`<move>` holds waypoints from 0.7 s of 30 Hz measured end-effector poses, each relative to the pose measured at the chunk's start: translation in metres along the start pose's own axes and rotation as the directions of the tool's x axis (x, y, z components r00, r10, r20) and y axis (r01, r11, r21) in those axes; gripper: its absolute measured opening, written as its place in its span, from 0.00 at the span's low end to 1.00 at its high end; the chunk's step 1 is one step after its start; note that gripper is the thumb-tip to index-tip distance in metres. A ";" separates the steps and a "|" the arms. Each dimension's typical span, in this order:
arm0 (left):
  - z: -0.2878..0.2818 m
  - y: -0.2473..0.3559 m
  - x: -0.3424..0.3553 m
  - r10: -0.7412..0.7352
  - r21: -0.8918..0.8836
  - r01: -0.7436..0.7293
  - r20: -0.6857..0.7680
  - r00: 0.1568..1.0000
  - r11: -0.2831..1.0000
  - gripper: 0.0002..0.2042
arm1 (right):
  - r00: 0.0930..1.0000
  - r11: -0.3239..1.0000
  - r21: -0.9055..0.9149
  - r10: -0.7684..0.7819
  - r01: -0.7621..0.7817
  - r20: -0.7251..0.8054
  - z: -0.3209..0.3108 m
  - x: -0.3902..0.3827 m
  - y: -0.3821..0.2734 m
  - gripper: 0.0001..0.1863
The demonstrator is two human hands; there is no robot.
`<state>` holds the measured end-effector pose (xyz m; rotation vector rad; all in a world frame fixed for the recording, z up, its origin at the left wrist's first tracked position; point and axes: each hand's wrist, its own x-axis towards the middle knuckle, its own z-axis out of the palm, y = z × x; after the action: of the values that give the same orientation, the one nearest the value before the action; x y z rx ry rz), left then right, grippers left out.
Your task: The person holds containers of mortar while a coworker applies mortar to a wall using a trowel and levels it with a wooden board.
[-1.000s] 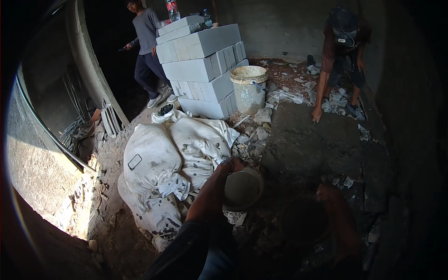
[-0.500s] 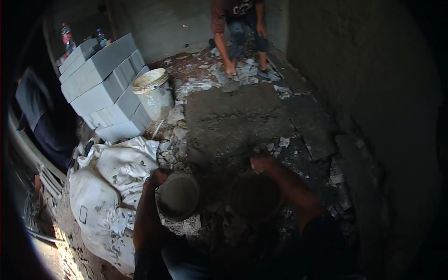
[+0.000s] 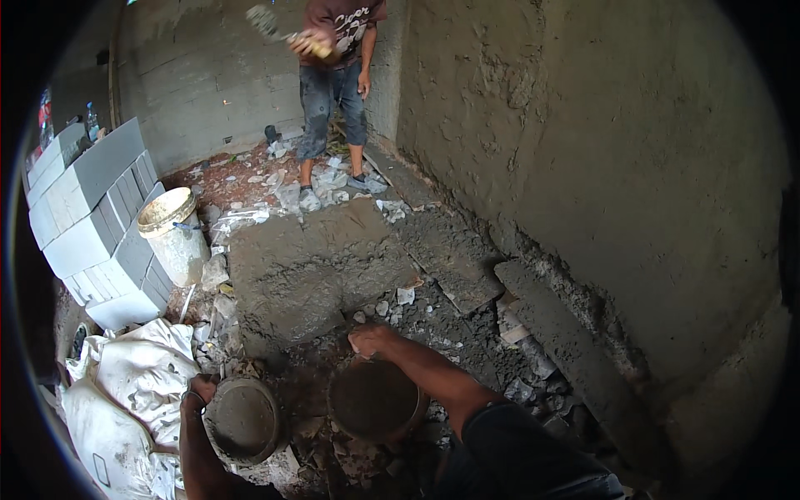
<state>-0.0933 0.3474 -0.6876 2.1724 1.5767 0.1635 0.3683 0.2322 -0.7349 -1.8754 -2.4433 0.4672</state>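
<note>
Two round buckets of grey mortar stand side by side in front of me. My left hand (image 3: 202,387), a thin band at its wrist, is closed at the far left edge of the left bucket (image 3: 242,420). At the far edge of the right bucket (image 3: 377,402), my right hand (image 3: 372,340) is closed too. Whether each hand holds a rim or a handle is hidden. Beyond them lies a flat bed of wet mortar (image 3: 308,262). A co-worker (image 3: 337,75) stands behind it, holding up a trowel (image 3: 265,22) in one hand.
Rubble lies around the buckets. At the left are white sacks (image 3: 137,375), a stained white pail (image 3: 179,242) and stacked grey blocks (image 3: 96,221) with bottles on top. A mortar-coated wall (image 3: 617,142) rises at the right, with a mortar-covered slab (image 3: 575,350) along its foot.
The view has swung rightward and brightened. The co-worker, stooping before, now stands upright with the trowel raised. My hands remain at the two buckets.
</note>
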 end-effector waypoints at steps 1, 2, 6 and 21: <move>0.001 -0.002 0.002 0.004 -0.004 -0.004 -0.003 1.000 1.000 0.21 | 0.998 0.999 -0.042 -0.024 0.026 0.052 -0.006 0.000 -0.004 0.15; 0.001 -0.005 0.004 0.001 -0.014 -0.001 -0.003 1.000 1.000 0.21 | 0.993 0.995 -0.082 -0.046 0.055 0.104 -0.012 -0.002 -0.007 0.16; -0.001 -0.010 -0.004 0.004 -0.015 -0.004 -0.021 1.000 1.000 0.20 | 1.000 0.997 -0.070 0.019 -0.021 -0.020 -0.052 -0.029 -0.052 0.16; -0.008 0.009 -0.013 -0.055 -0.090 0.053 -0.015 0.998 0.995 0.18 | 0.998 0.980 -0.192 -0.054 0.044 -0.043 -0.074 -0.047 -0.064 0.10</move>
<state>-0.0931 0.3352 -0.6745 2.0634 1.6050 0.2317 0.3357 0.1896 -0.6407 -1.8621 -2.5783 0.1890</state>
